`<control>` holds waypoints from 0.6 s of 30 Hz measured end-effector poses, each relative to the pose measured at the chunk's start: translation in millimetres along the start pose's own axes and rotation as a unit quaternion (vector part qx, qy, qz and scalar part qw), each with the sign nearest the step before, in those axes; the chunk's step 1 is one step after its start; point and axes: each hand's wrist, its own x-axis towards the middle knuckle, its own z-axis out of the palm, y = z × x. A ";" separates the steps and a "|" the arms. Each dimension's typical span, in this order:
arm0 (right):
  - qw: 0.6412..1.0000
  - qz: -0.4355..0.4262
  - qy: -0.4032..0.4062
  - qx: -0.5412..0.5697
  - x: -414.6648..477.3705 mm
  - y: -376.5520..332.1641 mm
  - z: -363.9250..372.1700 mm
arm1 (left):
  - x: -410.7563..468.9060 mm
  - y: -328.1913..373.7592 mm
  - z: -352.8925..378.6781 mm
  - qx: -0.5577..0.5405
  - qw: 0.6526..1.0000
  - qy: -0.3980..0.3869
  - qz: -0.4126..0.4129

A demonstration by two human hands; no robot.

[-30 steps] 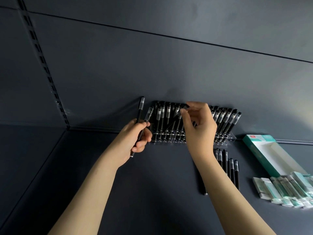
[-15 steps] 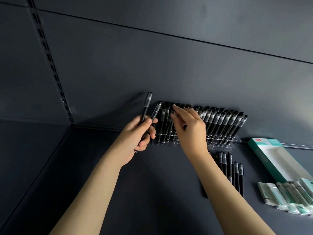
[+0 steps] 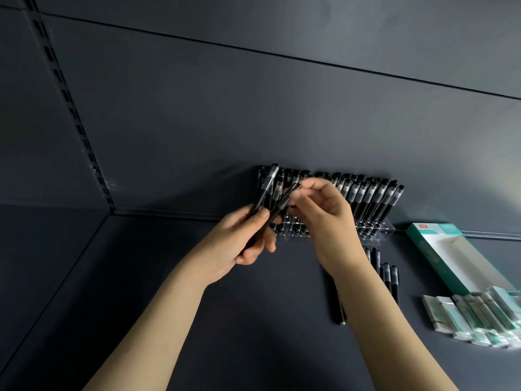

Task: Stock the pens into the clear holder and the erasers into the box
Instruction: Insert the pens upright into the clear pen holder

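Observation:
A clear holder (image 3: 375,231) stands against the back wall, packed with several upright black pens (image 3: 369,193). My left hand (image 3: 239,238) grips two black pens (image 3: 266,190) in front of the holder's left end. My right hand (image 3: 324,221) pinches the cap end of one of those pens (image 3: 287,200) between thumb and fingers. Several loose black pens (image 3: 390,275) lie on the shelf behind my right wrist. A green and white box (image 3: 439,251) lies open at the right, with several wrapped erasers (image 3: 476,317) in a row in front of it.
The dark shelf floor (image 3: 141,277) stretches to the left, bounded by a side panel and a slotted upright rail (image 3: 70,108). The dark back wall (image 3: 253,108) rises behind the holder.
My right hand left the holder's pens and came left to pinch the top of a pen in my left hand. My left hand shifted slightly right with its two pens.

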 end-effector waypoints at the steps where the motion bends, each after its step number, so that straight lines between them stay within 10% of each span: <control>1: 0.999 -0.015 0.022 0.020 0.0 -1.1 -2.8 | 0.5 -0.6 0.3 0.005 1.000 0.009 -0.002; 8: 0.961 -0.149 0.229 -0.047 0.3 -10.0 -29.0 | 10.1 -7.5 -5.9 0.032 0.989 0.147 -0.011; 18: 0.929 -0.214 0.169 -0.250 9.7 -1.8 -12.0 | 11.3 -3.8 -7.3 -0.067 0.987 0.145 -0.015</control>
